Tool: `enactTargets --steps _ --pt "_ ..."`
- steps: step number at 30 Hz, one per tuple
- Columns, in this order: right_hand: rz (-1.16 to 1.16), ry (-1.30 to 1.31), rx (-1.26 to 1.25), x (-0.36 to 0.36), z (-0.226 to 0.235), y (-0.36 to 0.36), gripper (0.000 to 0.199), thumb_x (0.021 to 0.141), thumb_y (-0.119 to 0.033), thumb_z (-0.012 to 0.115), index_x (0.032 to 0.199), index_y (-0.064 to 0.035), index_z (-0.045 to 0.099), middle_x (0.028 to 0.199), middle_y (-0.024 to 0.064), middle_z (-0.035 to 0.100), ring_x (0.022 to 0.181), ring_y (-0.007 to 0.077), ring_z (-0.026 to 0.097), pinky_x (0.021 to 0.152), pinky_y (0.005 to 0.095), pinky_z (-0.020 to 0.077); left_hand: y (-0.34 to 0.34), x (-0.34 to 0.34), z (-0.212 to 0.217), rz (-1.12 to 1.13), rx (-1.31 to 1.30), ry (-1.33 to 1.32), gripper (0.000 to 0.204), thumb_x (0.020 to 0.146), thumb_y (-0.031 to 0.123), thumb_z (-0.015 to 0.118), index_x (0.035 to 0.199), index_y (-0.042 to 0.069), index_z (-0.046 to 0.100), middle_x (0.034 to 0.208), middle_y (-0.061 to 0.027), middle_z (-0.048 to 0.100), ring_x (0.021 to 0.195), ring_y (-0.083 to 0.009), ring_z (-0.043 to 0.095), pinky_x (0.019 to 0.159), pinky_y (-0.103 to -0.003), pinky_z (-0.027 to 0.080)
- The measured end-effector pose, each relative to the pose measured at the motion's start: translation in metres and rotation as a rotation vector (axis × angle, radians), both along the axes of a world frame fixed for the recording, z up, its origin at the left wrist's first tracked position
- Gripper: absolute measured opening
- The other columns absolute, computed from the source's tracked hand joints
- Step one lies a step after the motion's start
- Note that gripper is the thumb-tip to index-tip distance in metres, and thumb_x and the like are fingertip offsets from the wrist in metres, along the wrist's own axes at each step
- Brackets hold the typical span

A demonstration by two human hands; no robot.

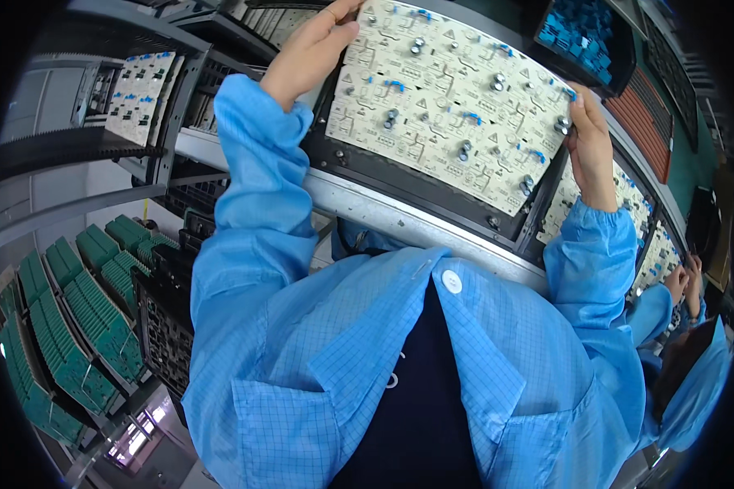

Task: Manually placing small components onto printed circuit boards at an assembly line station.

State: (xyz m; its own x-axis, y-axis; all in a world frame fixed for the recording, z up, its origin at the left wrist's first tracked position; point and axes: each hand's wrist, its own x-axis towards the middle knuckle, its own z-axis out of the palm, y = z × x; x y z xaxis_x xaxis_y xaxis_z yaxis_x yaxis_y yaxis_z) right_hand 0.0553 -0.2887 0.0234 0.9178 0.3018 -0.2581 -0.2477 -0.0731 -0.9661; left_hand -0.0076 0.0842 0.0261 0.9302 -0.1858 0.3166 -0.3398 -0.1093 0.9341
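Between my two hands is a large cream circuit board panel, set with blue parts and small silvery cylindrical parts. My left hand grips its upper left edge, thumb on the face and the other fingers mostly hidden. At the right edge my right hand is closed on the panel, its fingertips beside a silvery cylinder. The panel lies tilted over a black carrier frame, whose near side shows below it. Whether the panel touches the frame all round I cannot tell.
A metal rail runs along the line's near side. More boards stand in a rack at left, above green board stacks. A bin of blue parts is at upper right. A co-worker's hands are at far right.
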Motion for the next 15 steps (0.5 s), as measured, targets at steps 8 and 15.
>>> enactTargets --steps 8,15 --pt "-0.024 -0.042 -0.007 -0.004 -0.011 -0.002 0.03 0.101 -0.029 0.042 0.122 -0.0119 0.057 0.103 -0.0007 0.061 0.091 0.0074 0.055 0.078 0.0251 0.0464 0.009 0.01 -0.009 0.175 0.281 0.129 0.041 0.095 0.013 0.047 0.137 0.01 0.048 0.119 -0.0052 0.056 0.107 -0.0144 0.049 0.098 -0.026 0.035" --pt "-0.142 -0.451 -0.49 -0.02 -0.022 0.007 0.027 0.098 -0.016 0.048 0.123 -0.0097 0.053 0.097 0.0074 0.061 0.082 0.0147 0.057 0.075 0.0292 0.047 -0.006 0.009 -0.016 0.331 0.646 0.038 0.041 0.093 0.02 0.048 0.134 0.016 0.05 0.131 -0.01 0.048 0.123 -0.0256 0.032 0.107 -0.033 0.022"
